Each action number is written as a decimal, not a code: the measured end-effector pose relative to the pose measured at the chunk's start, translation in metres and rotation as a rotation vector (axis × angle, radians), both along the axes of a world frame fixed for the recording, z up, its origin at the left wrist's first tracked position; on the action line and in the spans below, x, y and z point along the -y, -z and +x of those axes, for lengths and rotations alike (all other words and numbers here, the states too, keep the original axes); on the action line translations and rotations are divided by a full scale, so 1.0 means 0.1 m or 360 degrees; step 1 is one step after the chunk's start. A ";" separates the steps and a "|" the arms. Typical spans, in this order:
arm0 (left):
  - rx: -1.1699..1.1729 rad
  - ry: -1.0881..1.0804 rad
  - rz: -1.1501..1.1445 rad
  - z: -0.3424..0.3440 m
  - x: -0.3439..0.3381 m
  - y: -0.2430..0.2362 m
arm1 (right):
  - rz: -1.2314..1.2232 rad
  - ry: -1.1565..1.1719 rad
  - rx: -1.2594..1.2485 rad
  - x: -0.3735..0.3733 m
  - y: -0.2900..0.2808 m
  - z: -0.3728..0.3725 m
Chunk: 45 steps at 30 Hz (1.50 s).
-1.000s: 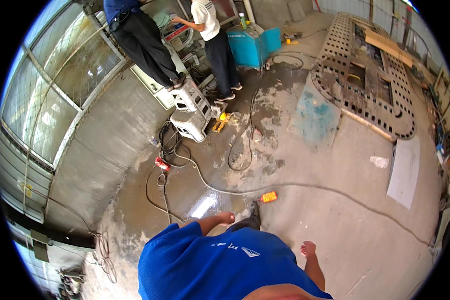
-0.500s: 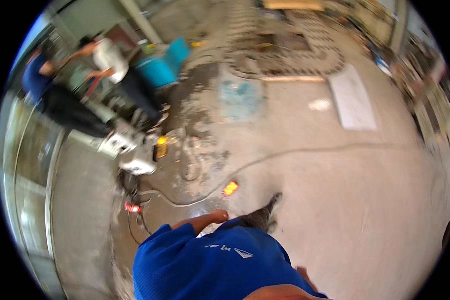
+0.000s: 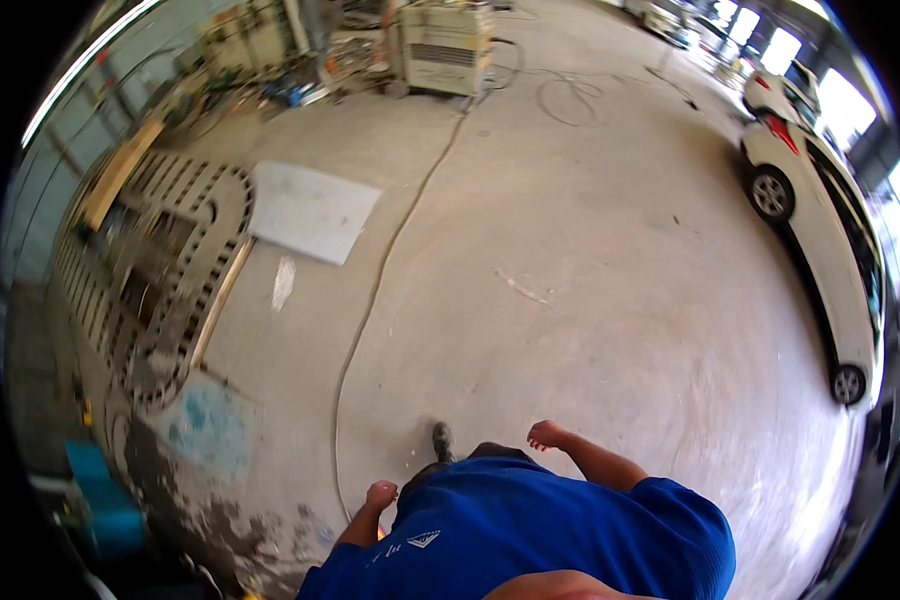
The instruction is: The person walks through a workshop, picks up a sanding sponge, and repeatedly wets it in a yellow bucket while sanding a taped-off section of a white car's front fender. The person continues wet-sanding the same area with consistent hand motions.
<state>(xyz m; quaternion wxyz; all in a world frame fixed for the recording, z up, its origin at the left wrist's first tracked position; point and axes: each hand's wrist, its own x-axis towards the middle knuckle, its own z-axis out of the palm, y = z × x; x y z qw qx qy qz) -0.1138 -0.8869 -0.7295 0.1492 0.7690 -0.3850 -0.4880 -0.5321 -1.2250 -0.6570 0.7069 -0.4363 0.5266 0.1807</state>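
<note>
My left hand (image 3: 380, 493) hangs low beside my blue shirt (image 3: 530, 530), fingers curled; whether they hold anything is hidden. My right hand (image 3: 545, 435) is out to the right of my body, fingers loosely bent and apart, holding nothing. A dark shoe (image 3: 443, 440) shows on the concrete floor (image 3: 570, 350) between the hands. A long hose (image 3: 375, 300) runs along the floor near my left hand, past a blue-stained sheet (image 3: 210, 425).
A slotted metal frame (image 3: 225, 260) with a board (image 3: 125, 170) and a pale panel (image 3: 310, 210) lie left. A welder-like machine (image 3: 445, 50) stands at the back among clutter. A white car (image 3: 830, 260) is at the right, others behind. A teal box (image 3: 110, 510) sits lower left.
My view has swung far to the right: the two people are out of sight, the slotted frame is now at left, and the cars appear. My right hand has swung forward.
</note>
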 end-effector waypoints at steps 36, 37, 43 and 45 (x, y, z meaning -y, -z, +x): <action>0.0302 0.0969 0.0337 -2.16 11.23 -0.45 | -0.0434 0.1372 -0.0582 6.91 0.15 -3.37; 0.0327 0.1001 0.0378 -2.34 11.72 -0.62 | -0.0313 0.1440 -0.0618 7.03 0.04 -3.35; 0.0332 0.1224 0.0146 -3.17 14.84 -0.88 | -0.0038 0.1925 -0.0715 7.70 -0.14 -3.71; 0.0365 0.1261 0.0019 -3.74 15.85 -0.95 | 0.0147 0.1993 -0.0802 7.92 -0.04 -3.88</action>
